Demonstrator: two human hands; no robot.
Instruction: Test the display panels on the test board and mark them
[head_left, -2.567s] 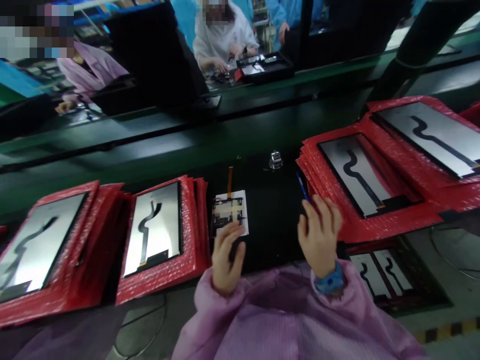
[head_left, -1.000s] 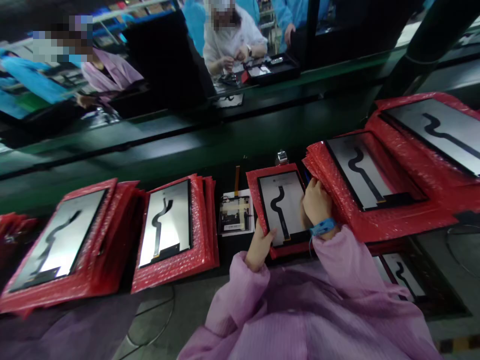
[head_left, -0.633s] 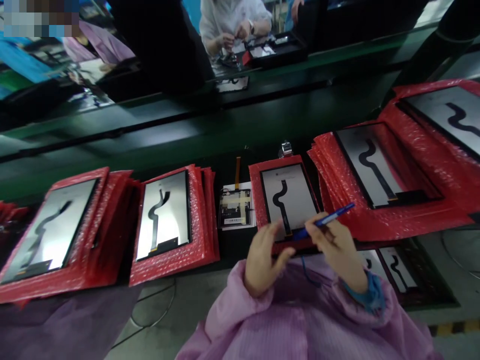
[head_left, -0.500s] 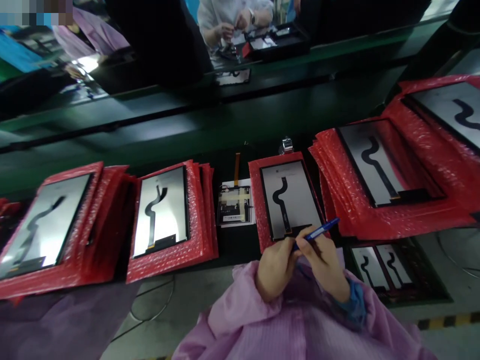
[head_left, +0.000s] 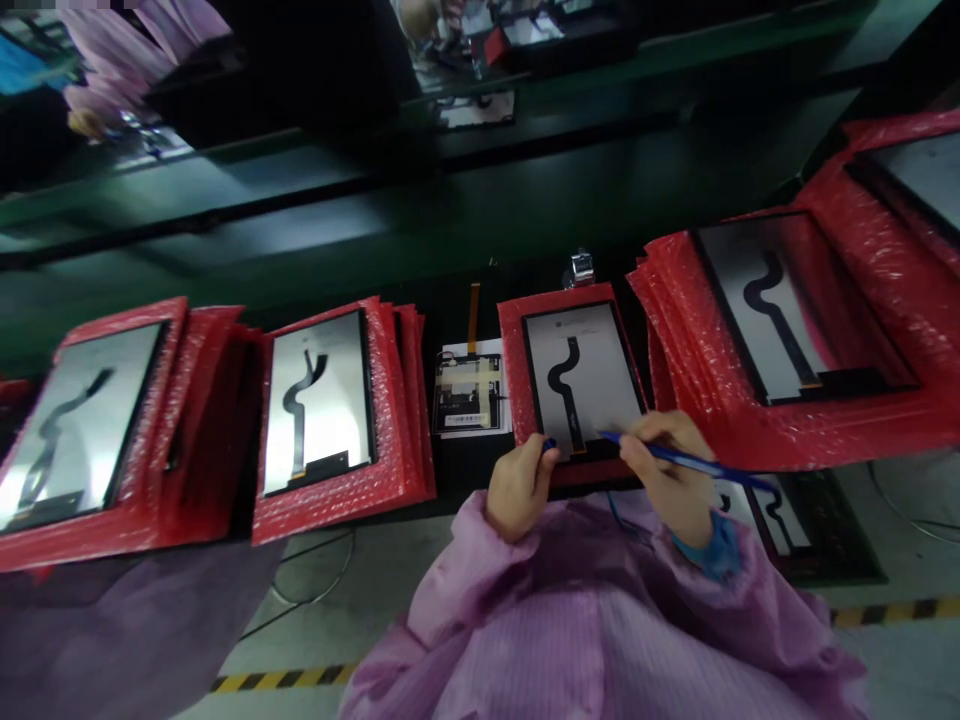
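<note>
At the center right, the right hand [head_left: 673, 478] has its fingers clamped on a slim blue pen [head_left: 703, 465], tip over the lower part of a silver-grey rectangular display panel [head_left: 604, 375] with a black curved ribbon cable [head_left: 560, 379], which lies on a red bubble-wrap sleeve [head_left: 516, 362]. At the lower center, the left hand [head_left: 516, 492] pinches a small blue pen cap [head_left: 550, 444] between its fingers, beside the panel's lower-left corner.

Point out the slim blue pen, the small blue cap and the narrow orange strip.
Slim blue pen [head_left: 694, 462]: head view, barrel.
Small blue cap [head_left: 550, 443]: head view, exposed end.
Narrow orange strip [head_left: 473, 318]: head view, middle.
</note>
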